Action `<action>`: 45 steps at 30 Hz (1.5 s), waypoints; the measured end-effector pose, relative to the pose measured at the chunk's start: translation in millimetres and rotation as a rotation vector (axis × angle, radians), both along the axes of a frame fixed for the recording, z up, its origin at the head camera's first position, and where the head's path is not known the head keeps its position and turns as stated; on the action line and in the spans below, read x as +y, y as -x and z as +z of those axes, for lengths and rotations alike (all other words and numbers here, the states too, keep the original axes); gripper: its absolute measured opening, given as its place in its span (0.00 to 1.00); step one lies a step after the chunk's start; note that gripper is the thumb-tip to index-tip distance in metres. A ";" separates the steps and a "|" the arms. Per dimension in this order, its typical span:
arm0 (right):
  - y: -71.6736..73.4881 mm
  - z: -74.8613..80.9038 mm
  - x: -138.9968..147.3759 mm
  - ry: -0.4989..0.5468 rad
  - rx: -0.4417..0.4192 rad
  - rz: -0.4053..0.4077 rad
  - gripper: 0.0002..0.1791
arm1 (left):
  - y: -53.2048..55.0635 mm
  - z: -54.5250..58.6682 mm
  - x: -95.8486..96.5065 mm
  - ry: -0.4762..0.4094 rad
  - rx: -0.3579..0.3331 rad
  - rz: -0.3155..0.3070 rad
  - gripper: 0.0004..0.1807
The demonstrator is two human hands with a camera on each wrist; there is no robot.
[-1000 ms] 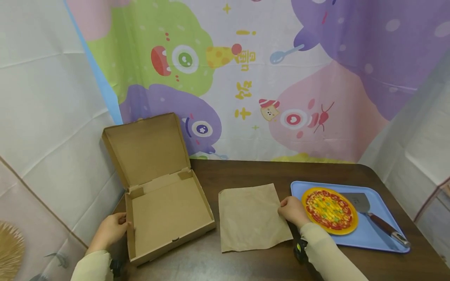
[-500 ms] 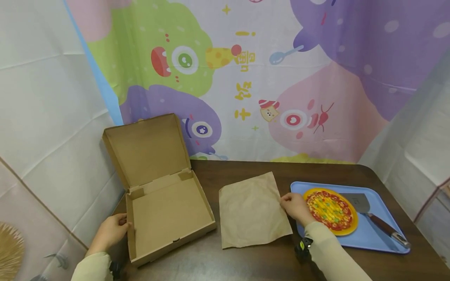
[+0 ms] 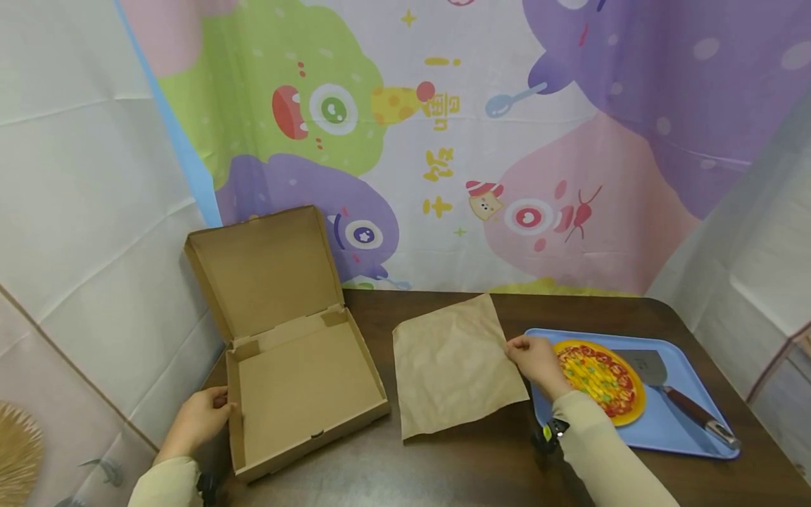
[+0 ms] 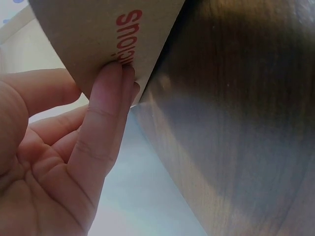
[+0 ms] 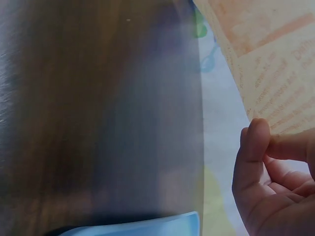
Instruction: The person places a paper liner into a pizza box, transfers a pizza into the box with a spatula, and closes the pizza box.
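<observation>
At the left side of the table, a brown cardboard pizza box (image 3: 304, 394) stands with its lid raised. My left hand (image 3: 198, 422) pinches its left wall, thumb over the top and fingers against the outside, where red lettering (image 4: 129, 34) shows. A sheet of brown paper (image 3: 459, 366) is off the table beside the box, slightly tilted. My right hand (image 3: 538, 362) pinches the sheet's right edge between thumb and fingers. Red print (image 5: 280, 73) covers the paper's underside in the right wrist view.
Right of the paper lies a blue tray (image 3: 684, 426) bearing a pizza (image 3: 602, 380) and a pizza server (image 3: 681, 401) with a brown handle. My right forearm passes over the tray's left part. A cartoon-printed curtain (image 3: 437, 260) hangs behind the dark wooden table (image 3: 355, 472).
My right hand has raised the paper and carried it slightly away from me, its far edge now higher. The left hand and the box have stayed in place.
</observation>
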State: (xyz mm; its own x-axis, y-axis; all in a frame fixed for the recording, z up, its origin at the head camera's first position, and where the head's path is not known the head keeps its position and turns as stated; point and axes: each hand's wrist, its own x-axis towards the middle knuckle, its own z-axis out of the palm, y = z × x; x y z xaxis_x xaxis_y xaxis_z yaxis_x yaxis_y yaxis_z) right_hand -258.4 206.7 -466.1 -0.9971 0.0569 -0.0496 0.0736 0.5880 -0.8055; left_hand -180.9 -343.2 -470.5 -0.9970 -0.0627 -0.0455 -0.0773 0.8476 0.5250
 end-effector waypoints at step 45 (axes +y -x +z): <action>46.8 19.5 -104.1 0.205 0.048 0.094 0.09 | -0.1 -2.2 0.1 -0.033 -0.030 0.035 0.27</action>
State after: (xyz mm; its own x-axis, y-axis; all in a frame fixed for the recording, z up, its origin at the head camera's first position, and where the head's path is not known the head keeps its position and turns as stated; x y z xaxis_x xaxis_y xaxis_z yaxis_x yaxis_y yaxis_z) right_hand -305.2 102.7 -446.6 -0.9991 -0.0430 -0.0029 -0.0152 0.4139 -0.9102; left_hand -180.9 -343.2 -472.8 -0.9924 -0.0958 -0.0777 -0.1228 0.8262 0.5498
